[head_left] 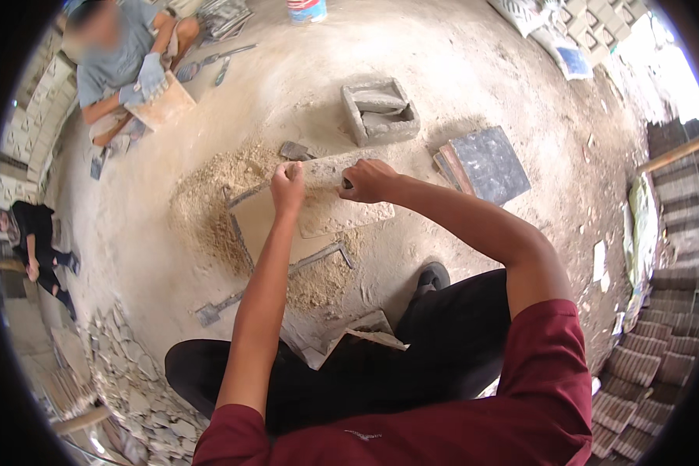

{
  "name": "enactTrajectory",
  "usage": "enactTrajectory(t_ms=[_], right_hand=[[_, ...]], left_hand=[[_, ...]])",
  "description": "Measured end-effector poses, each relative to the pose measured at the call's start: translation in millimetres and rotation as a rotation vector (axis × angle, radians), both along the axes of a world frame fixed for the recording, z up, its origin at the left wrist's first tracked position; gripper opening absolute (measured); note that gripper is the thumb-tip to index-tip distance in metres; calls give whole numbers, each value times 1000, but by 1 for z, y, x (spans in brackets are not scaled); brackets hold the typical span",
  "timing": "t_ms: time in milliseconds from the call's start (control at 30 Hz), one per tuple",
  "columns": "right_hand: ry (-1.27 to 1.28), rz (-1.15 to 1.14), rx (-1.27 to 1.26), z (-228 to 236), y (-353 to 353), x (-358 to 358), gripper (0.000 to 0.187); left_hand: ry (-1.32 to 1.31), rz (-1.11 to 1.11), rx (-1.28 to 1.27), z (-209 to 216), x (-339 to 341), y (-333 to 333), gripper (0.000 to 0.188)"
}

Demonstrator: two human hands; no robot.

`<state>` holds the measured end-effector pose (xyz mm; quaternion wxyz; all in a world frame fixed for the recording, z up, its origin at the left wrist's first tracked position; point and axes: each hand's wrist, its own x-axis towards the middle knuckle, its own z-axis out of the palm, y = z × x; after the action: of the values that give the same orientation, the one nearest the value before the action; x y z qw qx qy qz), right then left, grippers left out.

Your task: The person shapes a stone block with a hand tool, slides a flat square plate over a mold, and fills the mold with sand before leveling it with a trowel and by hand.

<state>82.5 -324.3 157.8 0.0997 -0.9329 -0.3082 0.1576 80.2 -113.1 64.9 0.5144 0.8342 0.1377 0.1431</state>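
Observation:
My left hand [289, 184] is closed in a fist over the far side of a mould frame [295, 264], whose dark bars surround a smooth tan surface [260, 220]. What its fingers grip, if anything, is hidden. To its right my right hand [371, 180] is closed too, with a small dark bit of something showing at the fist that I cannot make out. A pale, dusty flat piece [326, 168] lies between and behind the two hands. Below the right hand a pale slab-like sheet [346, 220] is partly covered with crumbs. Loose sandy powder [202, 202] is heaped around the frame.
Beyond my hands stands a grey two-compartment box [380, 138]; dark square plates [489, 167] are stacked at right. A small dark block [295, 151] sits nearby. Far left, a gloved person holds a board [165, 107]; another person [35, 248] sits at the left edge. Stacked tiles [645, 373] line the right.

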Motion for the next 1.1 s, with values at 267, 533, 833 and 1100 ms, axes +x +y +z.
enactTrajectory(t_ms=[267, 533, 833, 1100], right_hand=[[6, -118, -18, -30, -63, 36, 45], [14, -229, -6, -116, -147, 50, 41], [-205, -285, 118, -172, -201, 50, 26], [-540, -944, 103, -132, -359, 24, 44]], left_hand=[[16, -326, -110, -61, 64, -37, 44], [153, -245, -148, -100, 61, -166, 64], [145, -259, -218, -119, 59, -234, 55], [119, -501, 143, -98, 82, -376, 77]])
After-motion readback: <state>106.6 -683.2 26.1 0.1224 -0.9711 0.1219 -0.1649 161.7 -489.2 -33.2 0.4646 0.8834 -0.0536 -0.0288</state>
